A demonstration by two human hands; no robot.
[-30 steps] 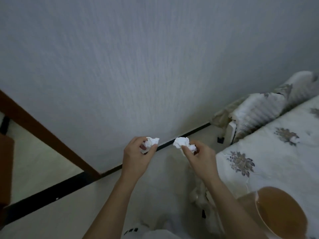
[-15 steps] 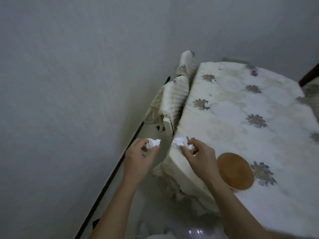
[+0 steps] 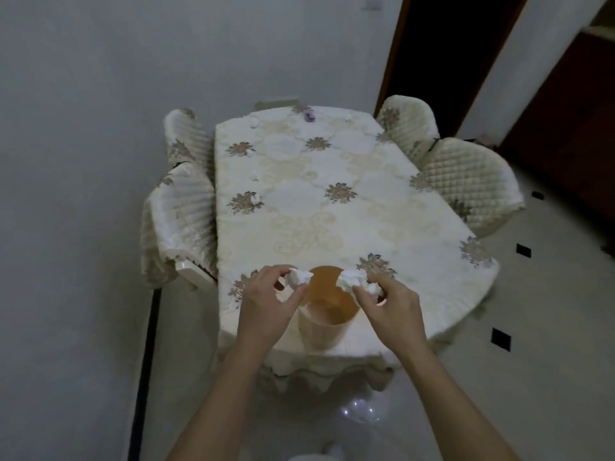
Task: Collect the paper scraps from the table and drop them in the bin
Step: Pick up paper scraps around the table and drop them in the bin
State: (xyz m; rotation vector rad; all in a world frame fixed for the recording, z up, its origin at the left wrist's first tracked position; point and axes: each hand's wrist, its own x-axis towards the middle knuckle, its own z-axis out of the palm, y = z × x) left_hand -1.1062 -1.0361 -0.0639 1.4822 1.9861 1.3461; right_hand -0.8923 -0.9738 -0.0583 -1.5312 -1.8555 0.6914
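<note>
Your left hand (image 3: 266, 304) pinches a crumpled white paper scrap (image 3: 299, 277) between the thumb and the curled fingers, and holds it above the left side of the bin's mouth. Your right hand (image 3: 389, 311) grips a second paper wad (image 3: 351, 279) the same way, fingers curled round it, above the right side of the rim. A further bit of white shows deeper in that right hand, though you cannot tell from here whether it is a separate piece.

The bin (image 3: 319, 334) is a small tan tub with an orange-brown inside. It stands upright on the near end of the table (image 3: 382, 221), between your two hands and just below them.

More paper lies on the flowered tablecloth:
- one loose scrap (image 3: 255, 198) on the left side, beside a flower motif
- a far scrap (image 3: 254, 122) at the far left corner
- a small white piece (image 3: 349, 118) near the far edge (too small to read clearly)

A little purple thing (image 3: 309, 115) sits at the far end too.

Quilted chairs stand pushed in on both sides: a left chair (image 3: 181, 207) near the wall and a right chair (image 3: 466, 181) beside the tiled floor (image 3: 532, 327).
</note>
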